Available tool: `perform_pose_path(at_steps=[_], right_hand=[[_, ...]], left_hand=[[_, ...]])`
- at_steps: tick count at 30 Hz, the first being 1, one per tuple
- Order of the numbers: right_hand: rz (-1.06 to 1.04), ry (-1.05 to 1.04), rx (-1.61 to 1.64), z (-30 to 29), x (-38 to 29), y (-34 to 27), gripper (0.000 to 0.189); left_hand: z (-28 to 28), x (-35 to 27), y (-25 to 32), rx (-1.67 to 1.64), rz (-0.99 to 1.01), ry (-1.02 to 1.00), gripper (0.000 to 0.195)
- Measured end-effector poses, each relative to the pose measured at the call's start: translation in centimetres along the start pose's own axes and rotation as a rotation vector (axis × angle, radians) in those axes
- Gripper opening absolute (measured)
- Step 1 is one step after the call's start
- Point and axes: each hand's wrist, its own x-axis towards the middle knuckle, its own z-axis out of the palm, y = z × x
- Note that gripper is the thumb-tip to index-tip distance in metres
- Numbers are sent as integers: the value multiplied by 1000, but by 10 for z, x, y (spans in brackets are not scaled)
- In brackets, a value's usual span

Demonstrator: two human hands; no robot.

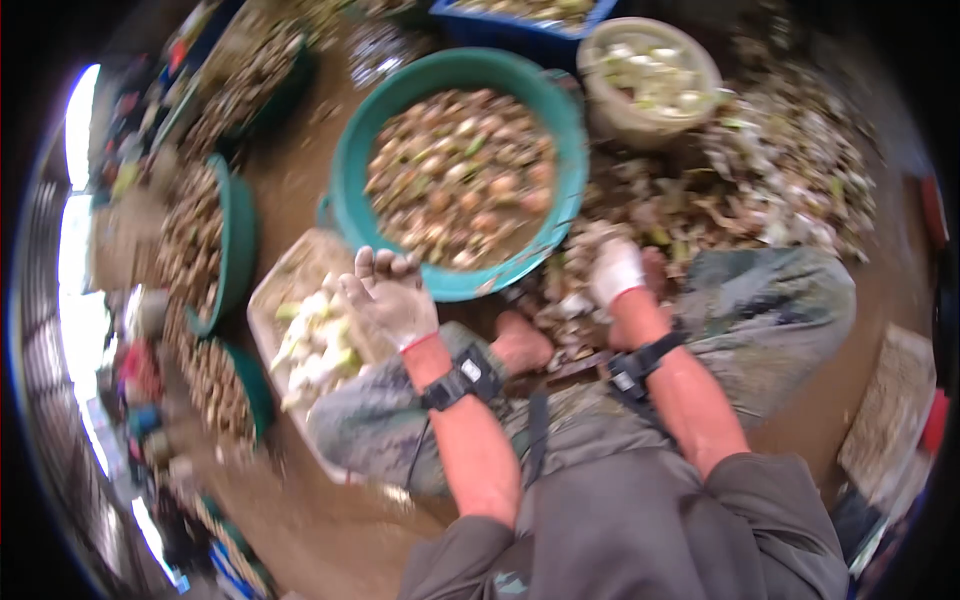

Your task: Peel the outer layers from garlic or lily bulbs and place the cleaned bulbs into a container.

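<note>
My left hand (391, 300), in a dirty white work glove, is raised between a pale plastic tub and a green plastic basin. Its fingers are spread and nothing shows in the palm. White peeled onions (319, 349), some with green ends, lie in the pale tub (271, 289) by my left knee. The round green basin (349, 169) in front of me holds unpeeled onions (457, 172) in murky water. To its right, my right hand (616, 264), also gloved, reaches down over loose onion skins (574, 307). Its fingers are blurred against them, so any grip is unclear.
A beige bucket (645, 131) of peeled onions stands behind the basin, beside a blue crate (517, 30). A wide heap of onion skins (795, 172) spreads to the right. More green basins (238, 232) full of onions line the left side of the wet brown floor (300, 169).
</note>
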Motion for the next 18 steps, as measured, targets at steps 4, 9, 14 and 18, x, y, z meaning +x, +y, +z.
perform_pose_path(at_steps=[4,9,14,18], right_hand=[[-223,210,-2205,18,-5,34,20],[-146,533,-748,38,9,39,14],[-210,597,-705,30,9,24,22],[-157,644,-972,31,3,13,25]], left_hand=[[15,31,-106,916,-327,-14,34],[-8,92,-204,1579,-458,-589,36],[-59,123,-256,2010,-246,-647,62],[-74,123,-261,2259,-447,-630,57]])
